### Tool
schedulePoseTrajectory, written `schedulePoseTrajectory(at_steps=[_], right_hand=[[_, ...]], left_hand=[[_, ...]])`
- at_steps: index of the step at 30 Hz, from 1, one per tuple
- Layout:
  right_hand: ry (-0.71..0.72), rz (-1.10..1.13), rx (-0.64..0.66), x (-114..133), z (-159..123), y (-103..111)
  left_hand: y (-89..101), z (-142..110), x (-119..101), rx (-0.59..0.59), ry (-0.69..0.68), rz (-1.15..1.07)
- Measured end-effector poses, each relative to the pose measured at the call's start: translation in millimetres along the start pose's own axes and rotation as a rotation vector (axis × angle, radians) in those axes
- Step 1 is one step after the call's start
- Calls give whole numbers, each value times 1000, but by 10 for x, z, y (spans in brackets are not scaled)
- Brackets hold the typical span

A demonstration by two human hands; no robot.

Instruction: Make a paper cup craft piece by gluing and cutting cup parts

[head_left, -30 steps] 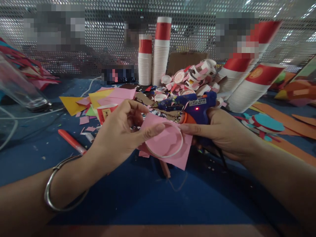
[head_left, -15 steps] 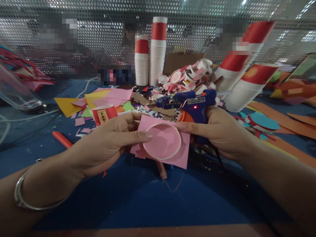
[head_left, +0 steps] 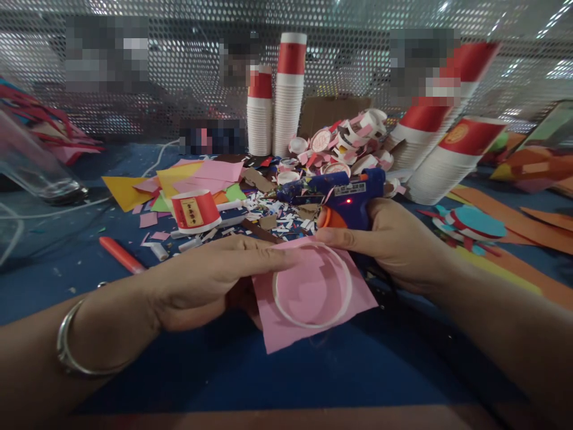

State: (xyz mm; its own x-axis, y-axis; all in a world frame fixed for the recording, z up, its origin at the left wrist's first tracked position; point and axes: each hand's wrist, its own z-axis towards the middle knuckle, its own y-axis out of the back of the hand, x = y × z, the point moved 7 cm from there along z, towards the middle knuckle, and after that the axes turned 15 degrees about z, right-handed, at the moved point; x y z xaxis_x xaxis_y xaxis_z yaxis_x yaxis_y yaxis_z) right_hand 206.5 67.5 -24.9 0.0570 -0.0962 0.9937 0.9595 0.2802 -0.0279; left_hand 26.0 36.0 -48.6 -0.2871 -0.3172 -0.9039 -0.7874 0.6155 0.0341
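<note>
A square of pink paper (head_left: 273, 328) with a white paper-cup ring (head_left: 347, 292) on it is pinched in my left hand (head_left: 215, 275). The thumb presses over the ring's left rim, and the other fingers are hidden under the sheet. My right hand (head_left: 389, 239) grips a blue hot glue gun (head_left: 353, 190) with an orange trigger and a lit red light. Its nozzle points left, over the paper scraps. The right thumb touches the upper edge of the ring. Beyond my left hand stands a cut red paper cup (head_left: 196, 212).
Tall stacks of paper cups (head_left: 286, 101) stand at the back, and more stacks (head_left: 443, 155) lean at right. Paper scraps (head_left: 286, 215) cover the middle. A red pen-like stick (head_left: 120, 254) lies left, near a clear container (head_left: 40, 173). Orange paper strips (head_left: 510, 215) lie right.
The pink paper with its ring has turned and come lower and nearer to me. My left hand has shifted right with it. The glue gun has moved slightly left, still in my right hand.
</note>
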Motion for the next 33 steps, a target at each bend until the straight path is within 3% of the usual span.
schedulePoseTrajectory(at_steps=[8,17,23,27,31,33], right_hand=[[-45,55,-35,-19,-9,46],[-44,31,29,21,-18,-38],[17,-39,1,61,-15,-60],[69,-67,-82,87,-24,39],[157,-137,-155,195,-61,133],[203,-234,-181,261,-92,151]], left_hand=[[26,-22,-17,-55,33,-23],[-200,-13,17,174,83,-69],[-237,-60,61,222,139,-86],[-163,-68,21,164,79,-103],[6,-47,-14,-26,-5,-143],[42,-29,-43,-66,-53,-190]])
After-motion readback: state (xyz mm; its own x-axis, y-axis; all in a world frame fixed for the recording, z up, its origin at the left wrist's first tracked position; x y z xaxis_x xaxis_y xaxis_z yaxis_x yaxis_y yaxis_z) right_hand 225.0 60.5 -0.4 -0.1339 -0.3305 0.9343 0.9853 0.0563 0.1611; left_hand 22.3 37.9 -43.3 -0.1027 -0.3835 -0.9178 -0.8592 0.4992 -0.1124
